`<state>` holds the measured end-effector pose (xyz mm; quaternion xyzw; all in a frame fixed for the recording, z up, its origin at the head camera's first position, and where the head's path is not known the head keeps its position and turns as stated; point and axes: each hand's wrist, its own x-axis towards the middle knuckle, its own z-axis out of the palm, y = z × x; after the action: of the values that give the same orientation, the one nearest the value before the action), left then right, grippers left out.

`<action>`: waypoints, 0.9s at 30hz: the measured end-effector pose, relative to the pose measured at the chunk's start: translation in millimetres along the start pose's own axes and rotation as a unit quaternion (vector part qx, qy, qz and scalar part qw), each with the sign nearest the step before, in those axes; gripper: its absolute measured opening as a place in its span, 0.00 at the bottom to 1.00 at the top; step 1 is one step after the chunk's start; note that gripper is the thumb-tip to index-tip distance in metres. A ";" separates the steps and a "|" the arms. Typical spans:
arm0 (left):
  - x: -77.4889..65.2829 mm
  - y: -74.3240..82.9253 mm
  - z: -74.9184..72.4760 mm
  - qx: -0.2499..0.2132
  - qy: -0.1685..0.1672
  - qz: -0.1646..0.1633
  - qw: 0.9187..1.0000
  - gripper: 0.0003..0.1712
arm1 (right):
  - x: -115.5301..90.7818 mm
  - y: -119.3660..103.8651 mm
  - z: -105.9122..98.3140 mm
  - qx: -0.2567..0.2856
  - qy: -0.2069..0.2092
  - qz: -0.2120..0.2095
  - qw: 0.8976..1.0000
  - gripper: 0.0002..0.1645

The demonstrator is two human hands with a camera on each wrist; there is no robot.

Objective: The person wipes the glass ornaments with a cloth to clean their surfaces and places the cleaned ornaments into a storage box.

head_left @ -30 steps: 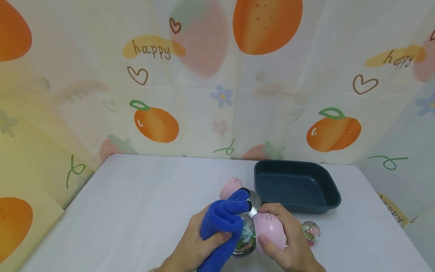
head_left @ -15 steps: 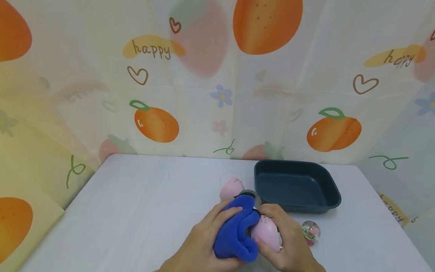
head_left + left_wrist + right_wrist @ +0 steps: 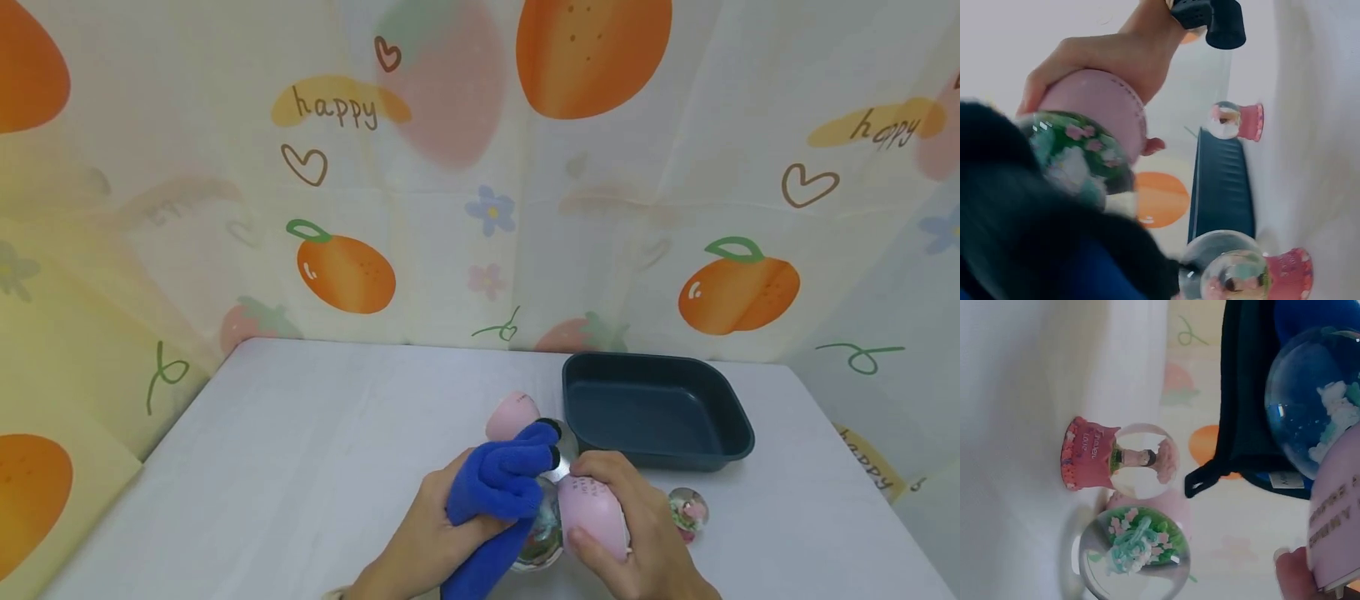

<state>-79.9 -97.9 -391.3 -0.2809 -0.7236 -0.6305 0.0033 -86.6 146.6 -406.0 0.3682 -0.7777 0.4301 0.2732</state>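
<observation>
Left hand (image 3: 433,533) first: its thumb and fingers gripped a soft, bunched blue cloth (image 3: 495,483) with black edging, most of the fingers hidden behind the folds. Half a second earlier the cloth had covered the clear ball of a pink-based snow globe (image 3: 579,512); now it had drawn back leftward and the ball showed again, which suggested one pass of a wipe still under way rather than a finished one. Beyond the left hand, a second snow globe with a pink base (image 3: 513,417) had stayed put. The globe being wiped was between the hands, tipped sideways, its ball toward the cloth. Right hand (image 3: 648,537): thumb and fingers curled round the pink base, steadying it. Beyond that hand stood a dark teal rectangular tray (image 3: 660,417); just to its right, a small clear globe with a reddish-pink base (image 3: 688,512).
</observation>
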 end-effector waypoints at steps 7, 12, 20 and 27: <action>0.3 -6.7 -7.2 -0.090 -0.096 -0.099 0.986 0.35 | 0.1 -3.9 -0.5 0.035 0.005 -0.002 0.999 0.34; -0.1 -7.3 -8.3 -0.079 -0.103 -0.072 0.989 0.33 | 0.2 -2.7 -1.0 0.050 0.013 -0.012 0.999 0.33; 0.4 -4.5 -8.5 -0.079 -0.040 -0.022 0.996 0.16 | 0.9 1.3 0.5 0.063 0.044 -0.046 0.996 0.28; 1.0 -8.0 -10.3 -0.115 -0.080 -0.071 0.988 0.32 | 5.8 0.5 1.0 0.070 0.069 -0.097 0.990 0.24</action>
<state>-87.6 -107.3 -396.1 -0.2774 -0.6623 -0.6834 -0.1317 -90.5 144.0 -402.4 0.4294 -0.6852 0.4799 0.3404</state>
